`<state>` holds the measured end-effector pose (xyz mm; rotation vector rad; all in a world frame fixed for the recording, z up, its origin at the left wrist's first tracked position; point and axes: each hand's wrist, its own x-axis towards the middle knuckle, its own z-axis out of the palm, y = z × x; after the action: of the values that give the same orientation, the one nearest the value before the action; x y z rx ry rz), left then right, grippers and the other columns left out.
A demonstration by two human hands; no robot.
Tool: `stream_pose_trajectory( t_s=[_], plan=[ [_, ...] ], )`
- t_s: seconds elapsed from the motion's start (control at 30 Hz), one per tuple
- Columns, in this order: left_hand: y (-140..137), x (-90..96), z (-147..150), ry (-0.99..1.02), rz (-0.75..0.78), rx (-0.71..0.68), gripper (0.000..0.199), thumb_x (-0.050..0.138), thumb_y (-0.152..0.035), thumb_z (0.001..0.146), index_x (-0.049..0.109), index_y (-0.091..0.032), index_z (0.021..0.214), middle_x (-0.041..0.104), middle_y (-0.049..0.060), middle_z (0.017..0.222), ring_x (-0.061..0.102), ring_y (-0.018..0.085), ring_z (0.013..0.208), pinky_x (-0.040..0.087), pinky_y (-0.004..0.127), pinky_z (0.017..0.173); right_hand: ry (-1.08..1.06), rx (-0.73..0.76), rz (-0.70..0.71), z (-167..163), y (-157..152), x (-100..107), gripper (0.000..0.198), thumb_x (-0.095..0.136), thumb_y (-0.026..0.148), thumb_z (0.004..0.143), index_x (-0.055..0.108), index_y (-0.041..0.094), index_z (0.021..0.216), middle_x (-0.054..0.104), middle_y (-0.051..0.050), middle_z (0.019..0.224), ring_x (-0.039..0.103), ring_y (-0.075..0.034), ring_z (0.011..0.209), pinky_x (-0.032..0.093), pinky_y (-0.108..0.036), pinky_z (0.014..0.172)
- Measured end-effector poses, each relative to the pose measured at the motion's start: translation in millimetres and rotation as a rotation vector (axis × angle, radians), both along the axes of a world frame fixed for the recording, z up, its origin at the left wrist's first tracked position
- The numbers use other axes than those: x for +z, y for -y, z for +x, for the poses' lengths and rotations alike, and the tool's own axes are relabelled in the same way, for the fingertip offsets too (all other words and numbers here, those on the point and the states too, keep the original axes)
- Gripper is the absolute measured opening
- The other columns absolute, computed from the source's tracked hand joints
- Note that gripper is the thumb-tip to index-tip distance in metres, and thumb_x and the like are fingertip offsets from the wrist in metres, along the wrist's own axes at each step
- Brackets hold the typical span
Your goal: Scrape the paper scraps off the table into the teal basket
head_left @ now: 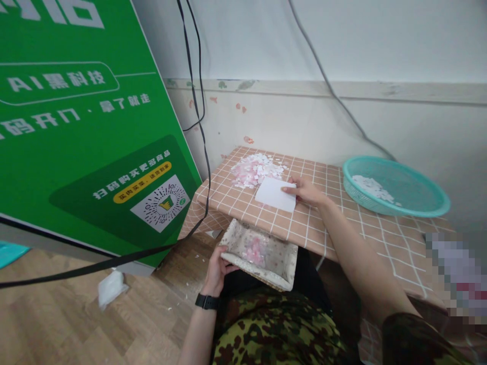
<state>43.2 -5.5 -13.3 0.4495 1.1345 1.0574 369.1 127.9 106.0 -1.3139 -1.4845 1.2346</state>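
My left hand (217, 268) grips the near left rim of a fabric-lined basket (279, 258), held below the table's front edge. Pink and white bits (255, 251) lie in the bottom of it. In my right hand (304, 191) is a white sheet of card (277, 193), pinched at its right side with the thumb on top. The card is low over the tabletop, its near edge close to the front. Just beyond it spreads a pile of small white and pink pieces (256, 170); the card hides part of the pile's near side.
A checked brown cloth covers the table (375, 230). On its right stands a round teal mesh basket (414, 190) with white pieces inside. A green cabinet (95, 126) rises at the left, with a black cable (207, 152) hanging before it. A plastic bag (111, 289) lies on the floor.
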Motion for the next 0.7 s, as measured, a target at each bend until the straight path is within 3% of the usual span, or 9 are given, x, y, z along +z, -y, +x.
stream_pose_trajectory(
  t_s=[0.5, 0.6, 0.7],
  plan=[
    [0.6, 18.5, -1.1, -0.001, 0.032, 0.004, 0.035, 0.058, -0.039, 0.076, 0.064, -0.016, 0.102, 0.071, 0.009, 0.085, 0.067, 0.024, 0.070, 0.056, 0.041, 0.064, -0.017, 0.359, -0.101, -32.0, 17.4, 0.7, 0.032, 0.077, 0.040, 0.063, 0.055, 0.017, 0.073, 0.059, 0.000, 0.067, 0.054, -0.011, 0.056, 0.038, -0.021, 0.042],
    [0.3, 17.3, -0.9, 0.003, 0.017, 0.019, 0.034, 0.058, -0.038, 0.075, 0.064, -0.016, 0.100, 0.071, 0.009, 0.081, 0.067, 0.023, 0.067, 0.056, 0.041, 0.063, -0.064, 0.185, -0.027, -24.7, 9.0, 1.2, 0.035, 0.074, 0.045, 0.065, 0.060, 0.018, 0.083, 0.064, -0.003, 0.074, 0.057, -0.013, 0.060, 0.043, -0.024, 0.048],
    [-0.3, 13.5, -1.3, 0.018, -0.001, 0.022, 0.032, 0.058, -0.037, 0.075, 0.063, -0.017, 0.098, 0.070, 0.007, 0.078, 0.067, 0.023, 0.066, 0.056, 0.041, 0.063, 0.001, -0.306, 0.210, -4.9, -7.1, -1.2, 0.043, 0.065, 0.053, 0.070, 0.063, 0.019, 0.096, 0.067, -0.007, 0.083, 0.059, -0.018, 0.066, 0.046, -0.029, 0.053]
  ],
)
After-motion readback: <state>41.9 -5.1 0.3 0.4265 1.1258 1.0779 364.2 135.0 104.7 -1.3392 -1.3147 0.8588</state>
